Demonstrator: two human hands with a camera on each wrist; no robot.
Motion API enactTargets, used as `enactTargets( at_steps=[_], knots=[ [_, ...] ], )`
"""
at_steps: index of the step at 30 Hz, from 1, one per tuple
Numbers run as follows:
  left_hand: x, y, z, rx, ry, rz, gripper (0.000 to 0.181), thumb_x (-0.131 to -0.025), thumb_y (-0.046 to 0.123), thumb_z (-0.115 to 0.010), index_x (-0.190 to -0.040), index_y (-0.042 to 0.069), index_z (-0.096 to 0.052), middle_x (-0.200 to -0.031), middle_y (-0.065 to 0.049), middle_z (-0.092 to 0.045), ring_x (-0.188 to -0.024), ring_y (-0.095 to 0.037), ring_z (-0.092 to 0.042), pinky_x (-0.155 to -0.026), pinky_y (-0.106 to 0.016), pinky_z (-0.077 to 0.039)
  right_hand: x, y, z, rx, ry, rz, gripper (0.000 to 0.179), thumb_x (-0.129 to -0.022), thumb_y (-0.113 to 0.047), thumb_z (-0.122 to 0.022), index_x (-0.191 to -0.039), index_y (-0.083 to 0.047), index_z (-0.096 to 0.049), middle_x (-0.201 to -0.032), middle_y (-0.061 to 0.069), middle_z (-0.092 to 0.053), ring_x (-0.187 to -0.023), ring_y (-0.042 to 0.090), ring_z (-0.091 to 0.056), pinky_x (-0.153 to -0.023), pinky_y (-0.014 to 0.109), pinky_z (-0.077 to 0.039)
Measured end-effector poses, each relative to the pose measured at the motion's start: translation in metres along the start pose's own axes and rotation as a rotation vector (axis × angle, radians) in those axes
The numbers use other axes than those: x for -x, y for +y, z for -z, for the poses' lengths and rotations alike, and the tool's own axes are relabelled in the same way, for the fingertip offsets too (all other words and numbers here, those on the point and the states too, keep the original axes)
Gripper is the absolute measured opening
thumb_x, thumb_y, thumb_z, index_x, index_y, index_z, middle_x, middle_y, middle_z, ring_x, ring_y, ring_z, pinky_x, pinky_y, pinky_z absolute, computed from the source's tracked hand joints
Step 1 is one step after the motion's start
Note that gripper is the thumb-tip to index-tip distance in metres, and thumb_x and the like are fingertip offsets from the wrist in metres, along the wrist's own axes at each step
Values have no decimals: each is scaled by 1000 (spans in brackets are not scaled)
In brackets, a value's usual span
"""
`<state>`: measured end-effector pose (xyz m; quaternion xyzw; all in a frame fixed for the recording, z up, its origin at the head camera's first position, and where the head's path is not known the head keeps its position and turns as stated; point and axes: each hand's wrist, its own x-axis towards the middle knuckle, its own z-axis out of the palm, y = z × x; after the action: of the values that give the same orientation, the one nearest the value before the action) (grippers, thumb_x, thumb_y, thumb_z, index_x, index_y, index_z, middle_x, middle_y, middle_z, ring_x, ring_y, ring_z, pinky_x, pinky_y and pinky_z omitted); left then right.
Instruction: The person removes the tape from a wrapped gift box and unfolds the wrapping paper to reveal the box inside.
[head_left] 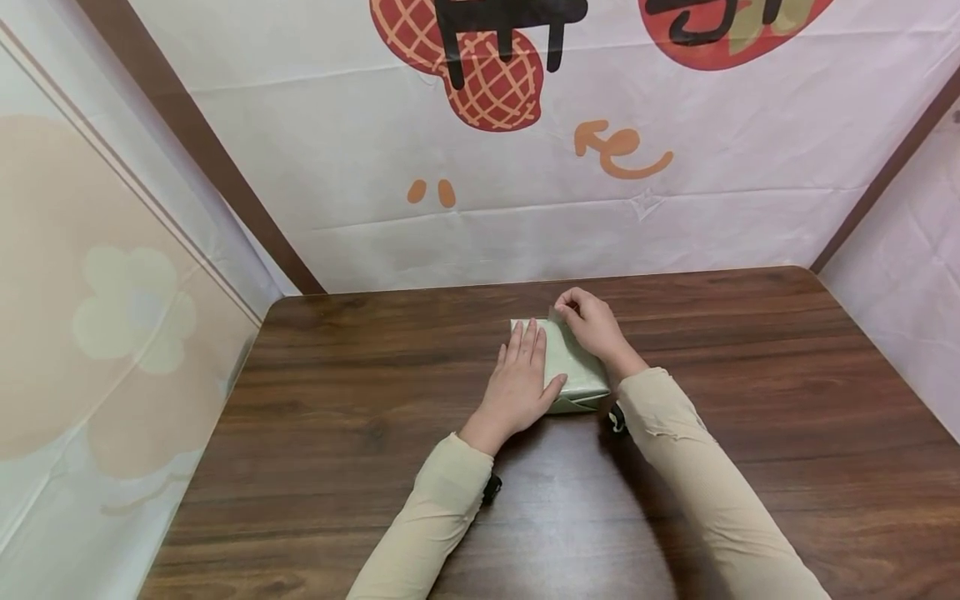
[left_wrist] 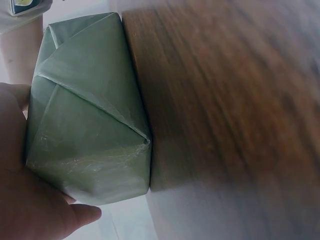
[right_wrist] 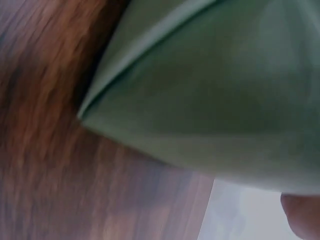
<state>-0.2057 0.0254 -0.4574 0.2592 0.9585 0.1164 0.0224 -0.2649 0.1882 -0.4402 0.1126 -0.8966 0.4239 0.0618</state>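
Observation:
A box-shaped package wrapped in pale green paper (head_left: 573, 367) sits on the wooden table. Folded, overlapping paper flaps (left_wrist: 92, 107) cover the end seen in the left wrist view. My left hand (head_left: 519, 379) lies flat on the package's top, fingers straight and pointing away, thumb out to the side. At the far edge, my right hand (head_left: 592, 325) pinches a small greyish see-through strip (head_left: 553, 314) between thumb and fingers. Only a fingertip of that hand (right_wrist: 302, 215) shows in the right wrist view, beside the green wrapping.
The dark brown wooden table (head_left: 337, 417) extends to both sides of the package. Behind it hangs a pale printed cloth (head_left: 300, 150) with red and orange figures. Another cloth panel (head_left: 135, 400) stands along the left. Dark wrist straps (head_left: 491, 488) show at the sleeves.

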Motion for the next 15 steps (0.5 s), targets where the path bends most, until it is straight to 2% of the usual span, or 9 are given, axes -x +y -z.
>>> enactTargets(
  at_steps=[7,15],
  knots=[
    [0,0,2,5,-6,-7,73,-101,49,-29,-150,0,-6,-157,-14,2,-143,-27,10,-113,-43,-14,-1,-2,-1,-38,28,-23,15,-99,-13,-50,-102,-1,-59,-95,13,-59,-79,23,-52,-69,34,-40],
    [0,0,0,-37,16,-1,73,-100,49,-30,-150,0,-9,-157,-15,0,-143,-28,7,-114,-44,-11,-7,-3,1,-103,43,-22,18,-99,-15,-49,-103,0,-58,-90,14,-58,-69,20,-53,-64,31,-45]
  ],
)
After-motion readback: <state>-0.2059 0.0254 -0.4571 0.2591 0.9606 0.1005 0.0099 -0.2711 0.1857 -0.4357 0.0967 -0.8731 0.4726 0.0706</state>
